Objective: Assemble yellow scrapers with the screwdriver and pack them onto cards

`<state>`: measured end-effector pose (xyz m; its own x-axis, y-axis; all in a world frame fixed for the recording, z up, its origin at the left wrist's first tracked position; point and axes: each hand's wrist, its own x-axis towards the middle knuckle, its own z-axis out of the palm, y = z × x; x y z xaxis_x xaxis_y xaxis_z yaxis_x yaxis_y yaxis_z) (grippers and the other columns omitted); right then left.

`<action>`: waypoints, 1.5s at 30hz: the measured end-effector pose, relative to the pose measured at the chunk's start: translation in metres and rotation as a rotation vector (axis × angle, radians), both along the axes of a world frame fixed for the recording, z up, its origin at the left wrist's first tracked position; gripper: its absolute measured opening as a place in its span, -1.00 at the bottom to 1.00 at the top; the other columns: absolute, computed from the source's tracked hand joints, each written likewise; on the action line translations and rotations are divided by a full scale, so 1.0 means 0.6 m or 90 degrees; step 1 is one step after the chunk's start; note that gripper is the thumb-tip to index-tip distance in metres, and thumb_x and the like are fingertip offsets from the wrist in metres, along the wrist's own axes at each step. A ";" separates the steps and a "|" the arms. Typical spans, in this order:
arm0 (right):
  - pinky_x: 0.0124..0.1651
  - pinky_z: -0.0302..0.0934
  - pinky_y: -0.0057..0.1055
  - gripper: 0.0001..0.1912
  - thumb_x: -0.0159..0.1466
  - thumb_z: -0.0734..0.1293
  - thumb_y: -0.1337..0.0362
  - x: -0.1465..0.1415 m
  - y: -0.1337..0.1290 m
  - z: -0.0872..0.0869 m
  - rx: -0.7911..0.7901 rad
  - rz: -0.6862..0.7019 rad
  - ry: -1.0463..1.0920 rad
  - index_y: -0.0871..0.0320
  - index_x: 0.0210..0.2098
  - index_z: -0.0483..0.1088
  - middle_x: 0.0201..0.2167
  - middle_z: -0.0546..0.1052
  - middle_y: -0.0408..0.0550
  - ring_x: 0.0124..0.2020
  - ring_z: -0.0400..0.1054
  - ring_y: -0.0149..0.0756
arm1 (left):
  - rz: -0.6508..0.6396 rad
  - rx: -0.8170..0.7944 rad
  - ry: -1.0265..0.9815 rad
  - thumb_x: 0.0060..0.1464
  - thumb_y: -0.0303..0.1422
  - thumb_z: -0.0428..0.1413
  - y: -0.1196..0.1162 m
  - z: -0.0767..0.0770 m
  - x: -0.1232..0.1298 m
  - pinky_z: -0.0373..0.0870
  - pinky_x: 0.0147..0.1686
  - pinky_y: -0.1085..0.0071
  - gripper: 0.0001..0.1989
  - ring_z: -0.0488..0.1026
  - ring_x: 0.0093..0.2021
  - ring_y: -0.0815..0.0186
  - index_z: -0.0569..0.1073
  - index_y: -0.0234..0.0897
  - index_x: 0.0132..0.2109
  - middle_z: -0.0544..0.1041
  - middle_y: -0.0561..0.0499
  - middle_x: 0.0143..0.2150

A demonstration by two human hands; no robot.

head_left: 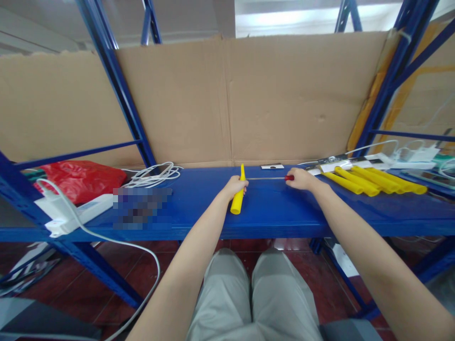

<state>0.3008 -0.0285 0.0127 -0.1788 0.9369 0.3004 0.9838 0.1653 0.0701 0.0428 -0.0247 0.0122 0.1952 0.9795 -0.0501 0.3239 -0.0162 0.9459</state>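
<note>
Seated at a blue shelf [199, 208], the person has a yellow tube [237, 205] in the left hand [235, 186] and a screwdriver [266, 178] in the right hand [300, 179]. The tube is above the middle of the shelf, near its front edge. It is one plain, bright yellow all over, smooth and slightly glossy, with a broad round end towards the person; past the fist it shows only as a thin, narrow tip pointing at the back. I can't tell whether its lower end touches the shelf. The left fingers are curled closed around its middle, thumb on the near side. The right hand is closed too, wrapped around the screwdriver's dark red handle. From there a slim metal shaft runs level across to the left hand; whether its tip meets the tube I can't make out.

Just beyond the right forearm, more yellow tubes [386, 182] of the same colour lie side by side, slanted, their round ends towards the front. A small black-and-white piece [272, 166] lies at the back, against the cardboard [291, 99]. Over on the left are a coiled white cable [154, 176] and a red bag [83, 180].
</note>
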 end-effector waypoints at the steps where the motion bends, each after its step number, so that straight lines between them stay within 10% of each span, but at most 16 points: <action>1: -0.22 0.17 -0.42 -0.85 0.12 0.26 0.27 0.001 0.001 0.001 0.007 0.010 -0.011 0.17 -0.36 0.44 -0.24 0.54 0.06 -0.24 0.41 -0.20 | 0.001 0.000 0.000 0.02 -0.62 0.02 0.000 0.000 0.000 0.24 -0.59 0.54 -0.87 0.24 -0.69 0.46 0.32 -0.36 -0.27 0.26 0.18 -0.68; 45: -0.22 0.20 -0.39 -0.81 0.12 0.26 0.31 -0.013 -0.009 0.006 -0.020 -0.025 0.017 0.18 -0.32 0.48 -0.24 0.58 0.10 -0.21 0.45 -0.13 | 0.007 0.007 0.000 0.05 -0.63 -0.01 -0.002 0.001 0.003 0.25 -0.58 0.53 -0.88 0.23 -0.68 0.46 0.33 -0.37 -0.27 0.26 0.17 -0.69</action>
<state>0.2927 -0.0338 0.0161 -0.1347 0.9522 0.2743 0.9909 0.1289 0.0394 0.0443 -0.0258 0.0130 0.1850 0.9819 -0.0399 0.3239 -0.0226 0.9458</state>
